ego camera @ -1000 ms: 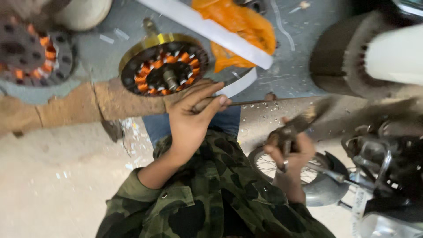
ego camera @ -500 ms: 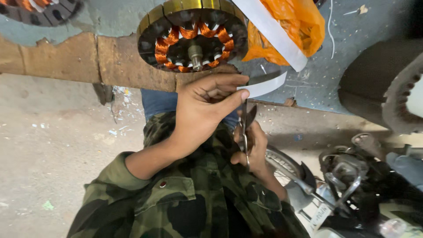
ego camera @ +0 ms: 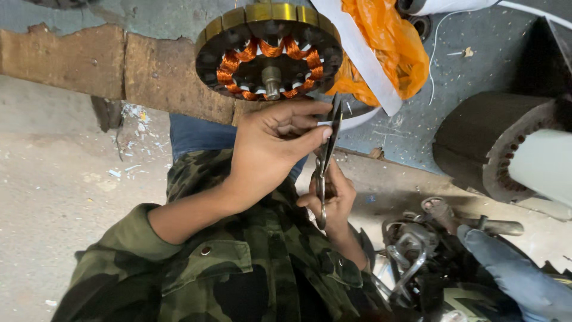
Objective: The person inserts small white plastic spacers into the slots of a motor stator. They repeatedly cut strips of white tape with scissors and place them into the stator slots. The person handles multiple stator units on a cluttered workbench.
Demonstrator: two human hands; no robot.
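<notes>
Both hands sit a bit lower and closer than half a second ago, and the scissors point(ego camera: 326, 160) now stand almost straight up instead of leaning. The left hand point(ego camera: 271, 149) pinches a thin white strip point(ego camera: 325, 123) between thumb and fingers, right at the blades. The right hand point(ego camera: 333, 200) is closed around the scissor handles, just under the left hand.

Just above the hands lies a round motor part point(ego camera: 269, 50) with orange copper wire coils and a gold rim. It rests on the edge of a brown bench point(ego camera: 89, 62). Beside it are an orange plastic bag point(ego camera: 387, 48) and a long white sheet point(ego camera: 357, 53) lying across the bag. To the right sits a big dark motor shell point(ego camera: 494, 149), cut off by the edge. Low on the right is a pile of metal parts point(ego camera: 417, 250), hard to tell apart.

The left hand hides most of the white strip, so its length cannot be seen. The green camouflage jacket point(ego camera: 238, 274) covers both arms. The motor part looks nearer to the middle now.
</notes>
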